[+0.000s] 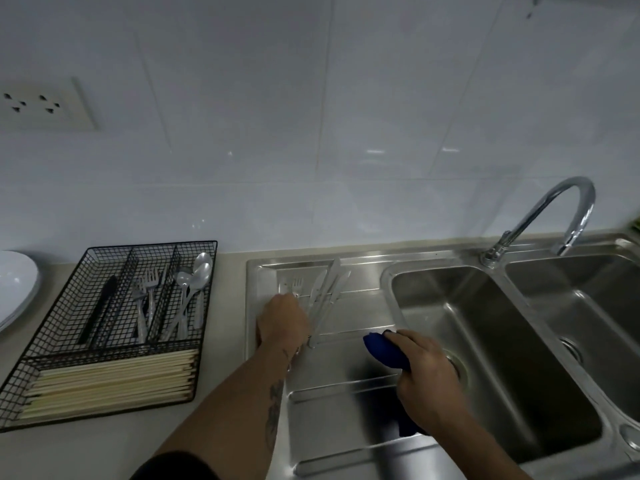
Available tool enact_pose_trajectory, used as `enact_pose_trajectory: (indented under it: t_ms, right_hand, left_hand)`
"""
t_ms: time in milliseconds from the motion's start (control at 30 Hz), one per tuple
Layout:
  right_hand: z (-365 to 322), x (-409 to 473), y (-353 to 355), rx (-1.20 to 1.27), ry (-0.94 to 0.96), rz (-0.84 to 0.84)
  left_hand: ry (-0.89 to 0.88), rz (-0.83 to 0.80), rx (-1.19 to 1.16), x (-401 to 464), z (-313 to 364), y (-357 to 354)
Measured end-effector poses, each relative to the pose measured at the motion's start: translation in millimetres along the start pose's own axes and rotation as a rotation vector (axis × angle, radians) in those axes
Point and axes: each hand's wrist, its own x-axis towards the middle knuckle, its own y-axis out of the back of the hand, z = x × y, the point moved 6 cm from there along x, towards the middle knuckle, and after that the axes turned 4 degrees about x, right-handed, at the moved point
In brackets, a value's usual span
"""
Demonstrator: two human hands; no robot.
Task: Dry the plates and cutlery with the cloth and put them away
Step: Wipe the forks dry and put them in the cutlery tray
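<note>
head | my left hand (282, 318) fingers close on knives (323, 296) lying on the drainboard (346, 368), fork (294, 282) beside | right hand (424, 375) grips cloth (384, 351) | I should lift one piece only, wipe fully, then place in basket (104, 341).

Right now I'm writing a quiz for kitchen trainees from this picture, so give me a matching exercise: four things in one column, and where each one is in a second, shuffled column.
Things:
1. blue cloth
2. chopsticks
3. knives
4. white plate

Places:
A. front section of the wire tray
B. on the counter at the far left edge
C. held in the right hand
D. on the drainboard, at the left hand

Pairs: 1-C, 2-A, 3-D, 4-B
</note>
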Motion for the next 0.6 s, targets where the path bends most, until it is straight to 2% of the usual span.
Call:
enact_pose_trajectory:
  t_ms: [100,267,467,600]
  right_hand:
    - [13.2,5.9,2.6,0.025,0.003,-0.038]
    - [23.1,18.3,2.6,0.034,0.055,-0.14]
    - [27.4,30.0,5.0,0.076,0.1,-0.202]
    - [22.5,38.1,10.6,0.125,0.128,-0.168]
  left_hand:
    - [0.032,0.015,0.087,-0.2,5.4,-2.0]
    - [0.081,0.029,0.09,-1.0,16.1,3.1]
    - [0.209,0.065,-0.094,-10.7,20.9,19.0]
    - [0.231,0.091,-0.257,-24.5,22.6,33.0]
